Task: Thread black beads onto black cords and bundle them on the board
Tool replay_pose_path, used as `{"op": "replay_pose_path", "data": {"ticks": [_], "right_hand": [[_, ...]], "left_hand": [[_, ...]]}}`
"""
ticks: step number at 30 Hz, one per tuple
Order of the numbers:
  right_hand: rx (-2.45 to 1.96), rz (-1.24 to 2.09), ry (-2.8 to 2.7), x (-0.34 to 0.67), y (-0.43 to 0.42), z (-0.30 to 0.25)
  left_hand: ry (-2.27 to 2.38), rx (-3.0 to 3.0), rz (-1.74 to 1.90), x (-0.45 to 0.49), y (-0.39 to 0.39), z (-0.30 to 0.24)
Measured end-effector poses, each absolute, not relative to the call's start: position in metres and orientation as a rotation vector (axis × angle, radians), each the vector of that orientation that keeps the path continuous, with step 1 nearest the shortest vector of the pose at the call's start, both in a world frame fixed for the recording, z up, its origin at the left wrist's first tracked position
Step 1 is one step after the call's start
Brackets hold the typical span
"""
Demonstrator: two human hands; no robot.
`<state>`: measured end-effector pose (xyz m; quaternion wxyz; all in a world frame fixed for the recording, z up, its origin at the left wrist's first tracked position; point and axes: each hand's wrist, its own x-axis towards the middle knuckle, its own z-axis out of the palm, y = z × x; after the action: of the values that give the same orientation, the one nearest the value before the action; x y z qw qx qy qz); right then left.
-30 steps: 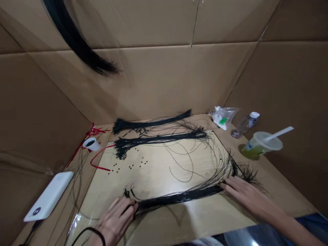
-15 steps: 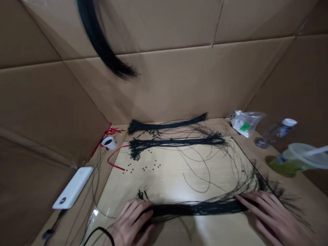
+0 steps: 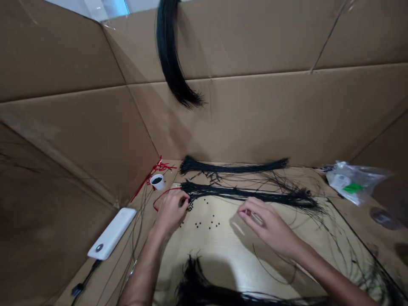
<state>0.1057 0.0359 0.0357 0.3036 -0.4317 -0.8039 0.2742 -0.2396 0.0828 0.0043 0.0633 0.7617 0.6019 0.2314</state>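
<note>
Two long bundles of thin black cords lie across the light board: a far bundle (image 3: 234,167) and a nearer bundle (image 3: 251,194). My left hand (image 3: 170,209) rests at the left end of the nearer bundle, its fingers curled against the beaded cord ends. My right hand (image 3: 266,221) hovers just in front of that bundle's middle with fingertips drawn together in a pinch; what they hold is too small to make out. Several small black beads (image 3: 205,222) lie scattered between my hands. A third bundle (image 3: 204,291) lies near the bottom edge.
Cardboard walls enclose the board on three sides, and a thick black cord hank (image 3: 172,55) hangs over the back wall. A small white cup (image 3: 157,182) and red ties (image 3: 159,168) sit at left. A white power bank (image 3: 112,233) lies nearer. A plastic bag (image 3: 352,182) is at right.
Both hands left the near bundle and moved forward to the middle bundle. The view swung up and right, so the drink cup and bottle slid out of frame.
</note>
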Motion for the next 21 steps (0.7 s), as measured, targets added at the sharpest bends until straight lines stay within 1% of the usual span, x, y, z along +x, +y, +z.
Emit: {"op": "replay_pose_path", "data": {"ticks": [4, 8, 12, 15, 21], "right_hand": [[-1.313, 0.748, -2.117, 0.083, 0.098, 0.002], [-1.552, 0.679, -1.986, 0.103, 0.129, -0.031], [-1.728, 0.669, -1.89, 0.128, 0.123, -0.043], [-1.77, 0.716, -1.944, 0.126, 0.108, -0.048], [-1.793, 0.563, -2.049, 0.109, 0.094, -0.056]], "left_hand": [[1.798, 2.317, 0.693, -0.237, 0.094, -0.007], [1.737, 2.376, 0.662, -0.236, 0.095, -0.013], [1.697, 2.44, 0.623, -0.236, 0.097, -0.017], [1.68, 2.462, 0.621, -0.232, 0.097, -0.02], [1.656, 2.463, 0.671, -0.227, 0.088, -0.027]]}}
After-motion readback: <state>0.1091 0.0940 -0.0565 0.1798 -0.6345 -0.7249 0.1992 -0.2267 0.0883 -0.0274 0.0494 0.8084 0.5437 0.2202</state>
